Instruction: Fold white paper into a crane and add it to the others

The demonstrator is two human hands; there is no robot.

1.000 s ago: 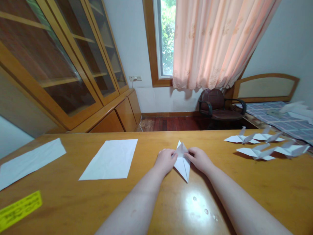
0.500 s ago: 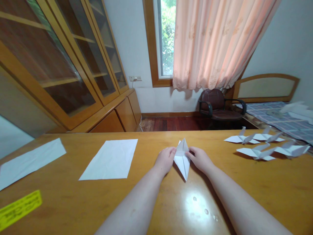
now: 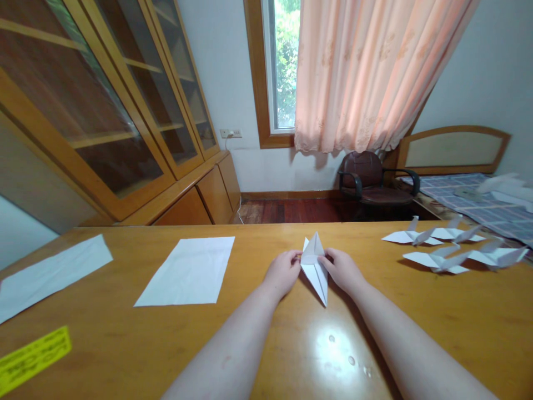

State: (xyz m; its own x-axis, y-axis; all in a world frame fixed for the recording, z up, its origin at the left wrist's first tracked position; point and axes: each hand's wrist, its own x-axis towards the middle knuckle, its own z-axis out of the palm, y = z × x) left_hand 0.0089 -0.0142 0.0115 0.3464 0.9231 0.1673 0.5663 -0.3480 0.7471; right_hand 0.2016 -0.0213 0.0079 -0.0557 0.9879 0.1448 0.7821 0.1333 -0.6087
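Note:
A white folded paper, diamond-shaped with a long point towards me, is between my two hands above the middle of the desk. My left hand pinches its left edge, the fingertips partly hidden behind the paper. On the other side my right hand grips the right edge, thumb on the front face and fingers curled behind. The upper flap narrows to a peak, and a second thin tip shows at its left. Several folded paper cranes stand at the desk's right.
A flat white sheet lies left of my hands, and a longer white sheet is at the far left. Near the front left is a yellow label on the wooden desk. Beyond the desk stands a brown armchair.
The folded paper has shifted slightly right and tilted, its lower point swinging right. My left thumb has come off the paper's front, and my right hand has moved a little right.

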